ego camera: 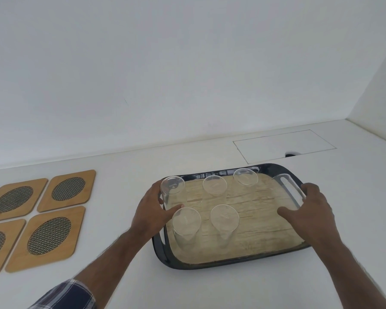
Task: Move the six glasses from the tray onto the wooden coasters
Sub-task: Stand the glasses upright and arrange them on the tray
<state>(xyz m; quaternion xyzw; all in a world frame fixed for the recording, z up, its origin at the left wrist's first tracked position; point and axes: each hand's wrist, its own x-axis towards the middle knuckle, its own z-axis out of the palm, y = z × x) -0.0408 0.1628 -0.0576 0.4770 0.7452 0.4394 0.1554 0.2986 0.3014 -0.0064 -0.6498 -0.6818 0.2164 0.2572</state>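
A dark tray (212,264) with a wood-print floor sits on the white counter and carries several clear glasses. My left hand (153,214) curls round the far-left glass (172,186), thumb in front and fingers behind. At the tray's right edge my right hand (308,210) curls round the far-right glass (284,186). Two glasses stand between them at the back (214,185) (245,176), and two nearer me (186,221) (224,218). Several wooden coasters with mesh ovals (50,236) (70,189) lie to the left, all bare.
A rectangular hatch (283,146) with a small dark notch is set in the counter behind the tray. White walls close the back and the right side. Bare counter lies between the coasters and the tray.
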